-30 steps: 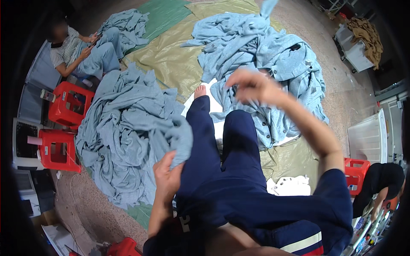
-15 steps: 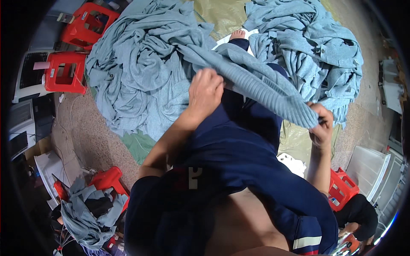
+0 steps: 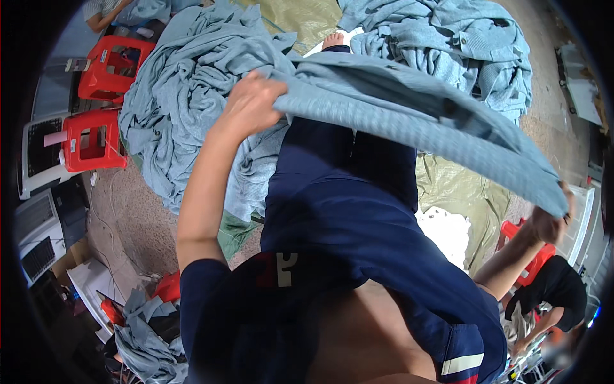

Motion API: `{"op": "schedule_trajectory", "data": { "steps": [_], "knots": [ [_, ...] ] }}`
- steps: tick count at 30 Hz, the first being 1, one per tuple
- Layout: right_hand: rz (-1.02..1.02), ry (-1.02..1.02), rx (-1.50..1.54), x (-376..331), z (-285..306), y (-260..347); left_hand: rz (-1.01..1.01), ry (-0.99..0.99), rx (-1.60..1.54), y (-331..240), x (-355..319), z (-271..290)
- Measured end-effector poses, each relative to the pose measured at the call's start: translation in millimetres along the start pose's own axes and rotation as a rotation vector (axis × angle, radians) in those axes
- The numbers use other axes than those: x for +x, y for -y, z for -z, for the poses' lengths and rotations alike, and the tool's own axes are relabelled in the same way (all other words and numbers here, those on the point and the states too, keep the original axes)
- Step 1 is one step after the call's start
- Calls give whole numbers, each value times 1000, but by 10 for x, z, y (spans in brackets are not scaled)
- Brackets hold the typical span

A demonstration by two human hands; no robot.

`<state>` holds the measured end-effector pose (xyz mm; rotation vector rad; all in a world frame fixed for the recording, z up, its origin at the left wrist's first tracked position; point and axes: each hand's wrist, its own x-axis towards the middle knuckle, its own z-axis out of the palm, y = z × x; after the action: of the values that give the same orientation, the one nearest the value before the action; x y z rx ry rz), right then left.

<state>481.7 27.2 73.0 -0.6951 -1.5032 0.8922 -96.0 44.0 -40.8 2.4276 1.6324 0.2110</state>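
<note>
A blue-grey knit garment [image 3: 409, 121] with a ribbed band along its near edge is stretched between my two hands above my lap. My left hand [image 3: 252, 102] is closed round its left end, by the large pile on the left. At the far right, lower down, my right hand [image 3: 551, 221] grips the other end, its fingers partly hidden by the cloth. The garment slants down from left to right and its middle is smeared by motion. A dark opening shows between its layers.
Heaps of similar knitwear lie at the left [image 3: 185, 109] and right [image 3: 448, 45] on an olive sheet [image 3: 460, 185]. Red stools [image 3: 96, 141] stand on the left. A white cloth [image 3: 444, 233] lies by my right leg. Another person [image 3: 550, 294] bends over at lower right.
My hands have moved apart, the left one up and leftward, the right one outward and down. The garment is now stretched wider between them.
</note>
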Motion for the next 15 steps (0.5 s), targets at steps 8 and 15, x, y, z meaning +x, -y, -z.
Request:
{"op": "schedule_trajectory", "data": {
  "steps": [8, 15],
  "knots": [
    [-743, 318, -765, -1011, -289, -780, 332, 573, -430, -588, -1062, -13],
    [-694, 352, -817, -691, -1189, -1447, 508, 627, -785, -272, -1055, -422]
  ]
}}
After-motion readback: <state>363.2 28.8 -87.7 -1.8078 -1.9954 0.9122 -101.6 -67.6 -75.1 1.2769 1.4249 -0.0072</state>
